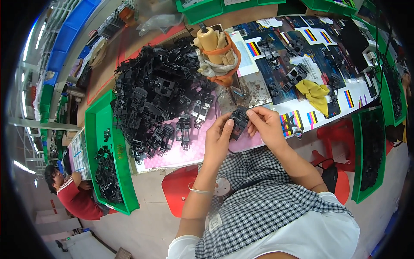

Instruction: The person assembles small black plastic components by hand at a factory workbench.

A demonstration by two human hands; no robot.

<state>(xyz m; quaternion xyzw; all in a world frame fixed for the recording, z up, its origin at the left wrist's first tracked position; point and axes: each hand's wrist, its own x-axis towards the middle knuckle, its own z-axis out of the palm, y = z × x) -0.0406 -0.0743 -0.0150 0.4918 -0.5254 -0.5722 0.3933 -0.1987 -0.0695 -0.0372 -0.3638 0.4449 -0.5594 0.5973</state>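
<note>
Between my two hands, just above the table's front edge, is a small black plastic part (239,122) with an open frame shape. My left hand (219,134) grips its left side, thumb on top. My right hand (265,125) pinches the upper right side with thumb and fingertips. Left of my hands lies a large heap of similar black plastic parts (151,90), with a few loose ones (183,129) at its near edge on the pink sheet (172,156). Behind the held part stands a wrapped, tan-handled tool (210,43), bound with cloth and orange band.
A green bin (131,190) with small black parts is at the left; another green bin (357,185) is at the right. Several black parts (296,74) and a yellow cloth (314,94) lie on printed sheets. Red stools (172,190) stand below. A person in red (79,198) sits far left.
</note>
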